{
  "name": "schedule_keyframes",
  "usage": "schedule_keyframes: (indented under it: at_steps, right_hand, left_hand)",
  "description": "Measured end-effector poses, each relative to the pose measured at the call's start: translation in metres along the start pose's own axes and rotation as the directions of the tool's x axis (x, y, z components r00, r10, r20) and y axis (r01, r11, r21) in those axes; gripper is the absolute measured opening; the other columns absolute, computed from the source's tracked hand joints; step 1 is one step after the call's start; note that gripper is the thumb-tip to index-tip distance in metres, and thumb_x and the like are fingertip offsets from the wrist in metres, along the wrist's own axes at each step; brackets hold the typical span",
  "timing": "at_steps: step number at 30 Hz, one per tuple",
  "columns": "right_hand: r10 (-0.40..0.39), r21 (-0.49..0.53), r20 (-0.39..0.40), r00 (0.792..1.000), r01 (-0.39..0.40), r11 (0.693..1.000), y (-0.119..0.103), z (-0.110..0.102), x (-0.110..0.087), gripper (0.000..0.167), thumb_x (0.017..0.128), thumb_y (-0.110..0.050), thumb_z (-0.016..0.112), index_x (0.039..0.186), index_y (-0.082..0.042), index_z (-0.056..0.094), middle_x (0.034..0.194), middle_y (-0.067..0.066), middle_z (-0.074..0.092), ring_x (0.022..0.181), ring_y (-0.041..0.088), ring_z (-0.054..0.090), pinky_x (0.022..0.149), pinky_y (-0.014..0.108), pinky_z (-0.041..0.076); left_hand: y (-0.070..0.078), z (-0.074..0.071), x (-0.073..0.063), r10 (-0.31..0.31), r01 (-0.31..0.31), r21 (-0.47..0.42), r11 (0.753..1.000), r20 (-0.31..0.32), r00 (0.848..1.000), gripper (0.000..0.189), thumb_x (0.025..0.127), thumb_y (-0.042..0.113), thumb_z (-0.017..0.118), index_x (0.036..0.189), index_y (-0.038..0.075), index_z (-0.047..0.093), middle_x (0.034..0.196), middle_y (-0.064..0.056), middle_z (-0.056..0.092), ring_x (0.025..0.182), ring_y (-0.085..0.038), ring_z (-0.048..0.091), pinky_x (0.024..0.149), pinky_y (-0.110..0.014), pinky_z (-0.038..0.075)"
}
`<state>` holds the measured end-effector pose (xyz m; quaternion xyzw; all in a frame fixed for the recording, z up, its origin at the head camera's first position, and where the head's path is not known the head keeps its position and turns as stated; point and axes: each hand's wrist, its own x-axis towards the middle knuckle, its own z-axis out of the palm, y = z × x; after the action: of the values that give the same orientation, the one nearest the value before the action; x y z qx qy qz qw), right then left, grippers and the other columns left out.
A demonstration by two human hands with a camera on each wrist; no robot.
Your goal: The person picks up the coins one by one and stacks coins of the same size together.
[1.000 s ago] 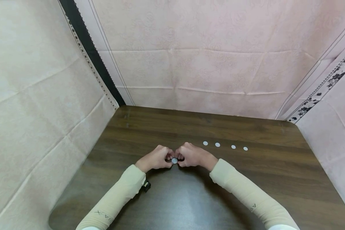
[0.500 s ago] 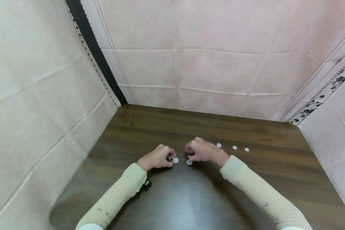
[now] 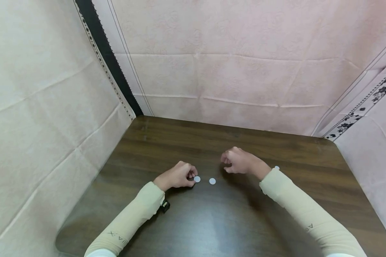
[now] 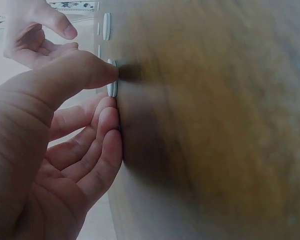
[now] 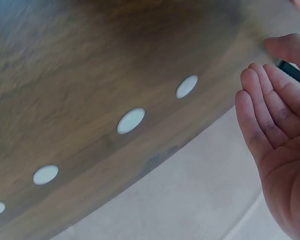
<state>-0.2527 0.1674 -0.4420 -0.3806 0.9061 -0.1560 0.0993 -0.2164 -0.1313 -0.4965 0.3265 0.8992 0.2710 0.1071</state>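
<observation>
Far left: a pale fabric panel (image 3: 51, 107) stands along the side of a dark wood-grain tabletop (image 3: 167, 139). A black strip (image 3: 109, 59) runs down between this panel and the pale back panel (image 3: 228, 78), which stands along the far edge of the tabletop.

Left arm: a cream sleeve (image 3: 128, 221) bears dark lettering, and a small black device (image 3: 165, 206) sits at its cuff. The left hand (image 3: 177, 175) rests low at the tabletop. Its thumb and index finger are close together and pinch a white disc (image 3: 197, 179) at its edges; the disc lies flat at the fingertips. The remaining fingers are bent beside the index finger, with their tips at the wood surface.

Centre: a second disc (image 3: 212, 181) lies flat on the tabletop, between the hands, near the pinched disc and apart from it.

Right arm: the right hand (image 3: 240, 161) is raised above the tabletop, beyond and to the right of the second disc. The right wrist view shows its fingers nearly straight and side by side, the thumb set apart, with nothing in the grasp. The same view shows a row of four discs (image 5: 131, 121) lying flat, spaced apart, near the table edge. In the head view, only one outer disc (image 3: 277, 167) of the row shows, partly covered by the right sleeve (image 3: 308, 214).

Far right: a floral border (image 3: 347, 123) edges another pale panel (image 3: 377, 150).
</observation>
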Motion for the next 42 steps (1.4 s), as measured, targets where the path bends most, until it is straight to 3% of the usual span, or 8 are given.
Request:
schedule_keyframes:
  at_steps: [15,19,24,26,31,35,38,42]
  right_hand:
    - [0.012,-0.032,-0.040,0.999,-0.013,0.999,0.035,0.003,-0.002,0.020,0.088,-0.005,0.080,0.105,0.004,0.074,0.099,0.014,0.076,0.089,0.024,0.072,0.077,0.035,0.061]
    - [0.012,-0.042,-0.045,0.999,-0.013,0.999,0.043,0.006,-0.001,0.010,0.088,-0.002,0.078,0.094,0.002,0.071,0.087,0.010,0.069,0.077,0.016,0.061,0.068,0.030,0.053]
    - [0.044,-0.020,-0.012,0.999,-0.044,0.999,0.048,0.007,0.003,0.016,0.090,0.000,0.074,0.080,0.002,0.061,0.069,-0.002,0.038,0.064,0.010,0.035,0.059,0.026,0.033]
    - [0.073,-0.011,0.015,0.997,-0.072,0.997,0.050,0.005,0.005,0.015,0.092,-0.003,0.074,0.083,0.002,0.063,0.069,-0.004,0.040,0.065,0.009,0.037,0.060,0.025,0.036]
    - [0.125,0.017,0.088,0.988,-0.127,0.992,0.053,0.000,0.010,0.004,0.093,-0.006,0.076,0.093,-0.003,0.073,0.079,-0.001,0.065,0.069,0.007,0.054,0.066,0.025,0.051]
    - [0.146,0.069,0.148,0.978,-0.158,0.985,0.055,-0.003,0.014,0.032,0.094,-0.002,0.073,0.067,-0.012,0.058,0.060,-0.008,0.045,0.053,0.007,0.036,0.053,0.021,0.035]
    - [0.175,0.087,0.172,0.969,-0.191,0.978,0.055,-0.003,0.017,0.049,0.093,-0.001,0.072,0.058,-0.017,0.042,0.054,-0.009,0.030,0.049,0.007,0.027,0.050,0.021,0.028]
    - [0.204,0.012,0.167,0.965,-0.209,0.978,0.055,0.000,0.021,0.050,0.089,-0.007,0.073,0.056,-0.021,0.039,0.055,-0.010,0.028,0.049,0.007,0.025,0.050,0.023,0.028]
  left_hand:
    - [-0.001,0.000,-0.001,-0.013,0.013,-0.014,1.000,0.014,1.000,0.010,0.090,0.012,0.081,0.095,0.010,0.073,0.087,0.006,0.066,0.081,-0.006,0.060,0.074,-0.019,0.052]
    - [0.000,0.000,-0.002,-0.010,0.010,-0.015,1.000,0.014,1.000,0.009,0.090,0.012,0.081,0.095,0.009,0.073,0.087,0.005,0.067,0.080,-0.005,0.059,0.074,-0.019,0.052]
    - [0.000,0.000,-0.003,-0.026,0.026,-0.027,0.999,0.018,1.000,0.009,0.091,0.011,0.080,0.096,0.009,0.073,0.087,0.005,0.066,0.081,-0.006,0.059,0.074,-0.020,0.052]
    - [0.000,0.000,-0.003,-0.029,0.030,-0.037,0.999,0.018,0.999,0.009,0.091,0.011,0.080,0.096,0.009,0.073,0.087,0.005,0.066,0.081,-0.006,0.059,0.074,-0.021,0.053]
    - [0.000,0.000,-0.002,-0.024,0.024,-0.042,0.999,0.012,1.000,0.008,0.091,0.011,0.080,0.096,0.009,0.073,0.087,0.005,0.066,0.081,-0.007,0.059,0.074,-0.020,0.052]
    - [0.000,0.000,-0.001,-0.029,0.029,-0.039,0.999,0.014,0.999,0.009,0.091,0.011,0.080,0.096,0.009,0.073,0.088,0.006,0.066,0.081,-0.006,0.060,0.074,-0.020,0.053]
    - [0.000,0.000,0.000,-0.030,0.030,-0.039,0.999,0.015,0.999,0.009,0.091,0.012,0.080,0.097,0.009,0.073,0.088,0.006,0.066,0.081,-0.007,0.060,0.075,-0.020,0.053]
    - [-0.001,0.001,0.001,-0.031,0.031,-0.034,0.999,0.013,0.999,0.011,0.090,0.013,0.082,0.097,0.009,0.074,0.088,0.006,0.066,0.081,-0.007,0.061,0.075,-0.020,0.054]
